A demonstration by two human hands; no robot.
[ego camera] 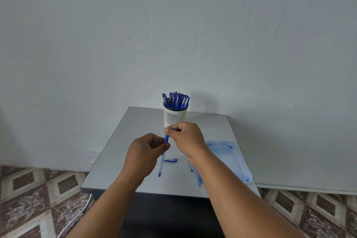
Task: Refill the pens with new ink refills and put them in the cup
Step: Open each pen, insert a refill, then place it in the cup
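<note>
Left grip (146, 148) below right grip (183, 133), pen (166, 138) pinched between

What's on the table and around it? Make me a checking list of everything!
Surface: grey table, small and square.
Job's things: white cup full of blue pens; pen held upright in both hands; blue cap lying on the table; clear tray at right.
Clutter: loose pen parts beside the tray.
Grippers: left hand grips the pen's barrel; right hand pinches its top.
Cables: white cable on the floor.
Surroundings: plain wall, patterned floor.
</note>
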